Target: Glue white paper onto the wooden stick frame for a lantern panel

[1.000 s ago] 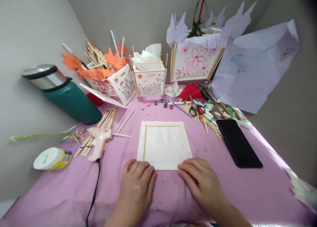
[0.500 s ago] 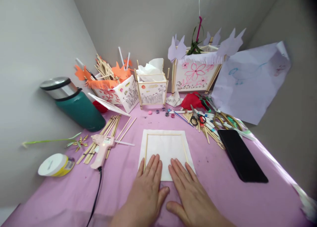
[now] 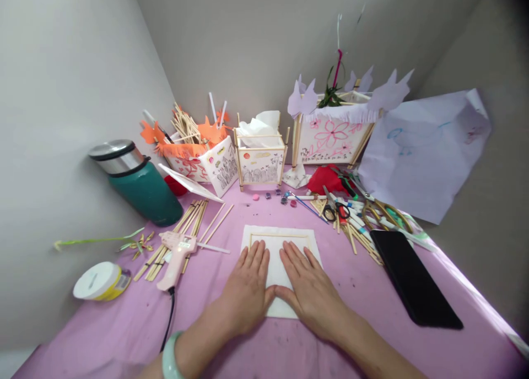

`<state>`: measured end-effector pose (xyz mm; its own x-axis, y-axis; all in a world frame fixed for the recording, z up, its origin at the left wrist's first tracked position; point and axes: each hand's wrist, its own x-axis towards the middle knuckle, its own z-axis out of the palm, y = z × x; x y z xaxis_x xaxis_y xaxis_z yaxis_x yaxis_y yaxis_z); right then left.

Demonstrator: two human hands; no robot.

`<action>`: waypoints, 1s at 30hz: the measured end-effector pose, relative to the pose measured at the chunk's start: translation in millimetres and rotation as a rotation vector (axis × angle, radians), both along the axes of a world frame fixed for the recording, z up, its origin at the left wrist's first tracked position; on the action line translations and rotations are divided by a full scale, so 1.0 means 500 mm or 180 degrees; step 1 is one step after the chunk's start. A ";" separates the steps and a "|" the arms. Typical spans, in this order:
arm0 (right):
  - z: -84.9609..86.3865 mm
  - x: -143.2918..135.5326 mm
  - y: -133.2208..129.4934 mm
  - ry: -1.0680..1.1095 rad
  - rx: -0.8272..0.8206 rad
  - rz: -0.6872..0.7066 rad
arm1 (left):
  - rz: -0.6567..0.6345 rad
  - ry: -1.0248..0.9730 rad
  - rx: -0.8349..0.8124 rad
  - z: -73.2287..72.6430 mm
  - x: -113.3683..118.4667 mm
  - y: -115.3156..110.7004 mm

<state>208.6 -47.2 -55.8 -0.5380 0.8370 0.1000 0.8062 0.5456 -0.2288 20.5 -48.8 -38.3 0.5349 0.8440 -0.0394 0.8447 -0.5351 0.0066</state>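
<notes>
Reaching farther up the white sheet point(image 3: 275, 269) than half a second ago, the left hand point(image 3: 247, 291) and right hand point(image 3: 312, 292) lie palm-down, fingers straight and gripping nothing, thumbs now close together. A pale green bangle point(image 3: 168, 357) has come into view. Squarish and flat, the sheet rests on the worktop point(image 3: 202, 318), a thin wooden stick point(image 3: 281, 236) just inside its far edge.

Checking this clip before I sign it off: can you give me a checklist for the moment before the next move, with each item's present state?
1. Left hand and right hand open, resting on the white sheet: ok.
2. Far stick lying inside the sheet's far edge: ok.
3. Side sticks' full length, largely covered by the hands: cannot tell.
4. Glue gun apart from both hands: ok.
5. Glue gun hot or cold: cannot tell.
</notes>
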 end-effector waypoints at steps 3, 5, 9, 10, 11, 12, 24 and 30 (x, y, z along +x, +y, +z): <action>0.010 0.002 0.011 0.0023 0.0053 -0.0019 | 0.0153 -0.0087 0.0168 0.006 0.006 0.017; 0.010 0.001 0.025 0.0049 0.0197 -0.0123 | 0.0260 -0.0147 0.0295 0.009 0.012 0.036; -0.007 -0.004 0.041 0.0058 0.0274 -0.0198 | 0.0283 -0.0105 0.0116 0.001 0.019 0.063; -0.011 -0.005 0.042 0.0061 0.0257 -0.0196 | 0.0292 -0.0109 0.0075 -0.004 0.019 0.065; -0.014 -0.003 0.041 0.0073 0.0247 -0.0197 | 0.0298 -0.0135 0.0056 -0.007 0.018 0.066; -0.015 0.000 0.042 0.0093 0.0236 -0.0181 | 0.0293 -0.0178 0.0034 -0.009 0.016 0.066; 0.034 0.087 0.145 0.0179 0.0551 -0.1463 | 0.1326 -0.0382 0.0093 0.067 -0.023 0.180; 0.006 0.076 0.140 0.0041 0.0612 -0.1526 | 0.1475 -0.0217 0.0006 0.053 -0.018 0.182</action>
